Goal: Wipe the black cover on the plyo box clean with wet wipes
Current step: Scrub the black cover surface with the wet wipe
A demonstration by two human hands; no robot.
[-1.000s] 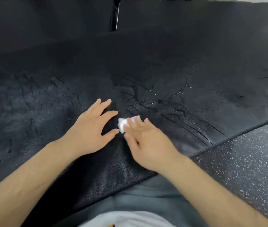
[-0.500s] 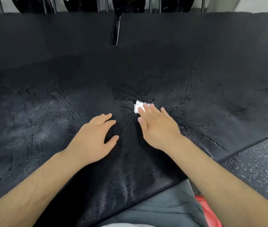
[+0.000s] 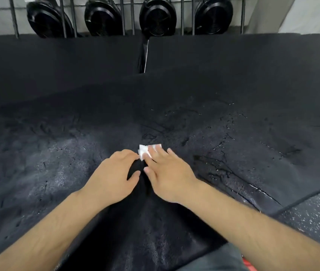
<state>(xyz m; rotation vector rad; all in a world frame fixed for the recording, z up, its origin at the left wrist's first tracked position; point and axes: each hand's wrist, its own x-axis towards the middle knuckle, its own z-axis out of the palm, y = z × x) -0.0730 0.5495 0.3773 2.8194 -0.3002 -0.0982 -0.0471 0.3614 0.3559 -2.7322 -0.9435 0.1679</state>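
1. Rack [image 3: 14,18] of upright metal bars along the far edge of the view. Four round black objects [image 3: 104,16] stand behind the bars; their kind cannot be told.
2. Two flat black pads [image 3: 57,61] lie side by side just in front of the rack, parted by a narrow gap [image 3: 143,55] at the middle.
3. Grey trousers [image 3: 215,259] at the bottom edge, with a red object [image 3: 250,266] just beside them, mostly cut off.
4. Both forearms reach in from below and hide a strip of the near part of the black cover [image 3: 47,153].
5. The black cover fills the middle of the view. Its surface is rough and cracked, with a pale, dull patch to the left of the hands and glistening streaks and droplets to the right.
6. Dark floor [image 3: 315,222] with white speckles at lower right, beyond the cover's edge. Pale wall [image 3: 311,12] at upper right.
7. Left hand [image 3: 114,177]: palm down on the cover, fingers loosely together, thumb apart, holding nothing.
8. Right hand [image 3: 167,173]: palm down, fingers straight and slightly spread, the foremost fingertips pressing the wet wipe [image 3: 143,150] onto the cover. The two thumbs lie near each other.
9. The wet wipe is a small white crumpled wad near the cover's centre, partly under the right fingers and just beside the left fingertips. Its long axis runs across the view, left to right.
10. The cover's visible edge runs diagonally, from lower centre up toward the right border.
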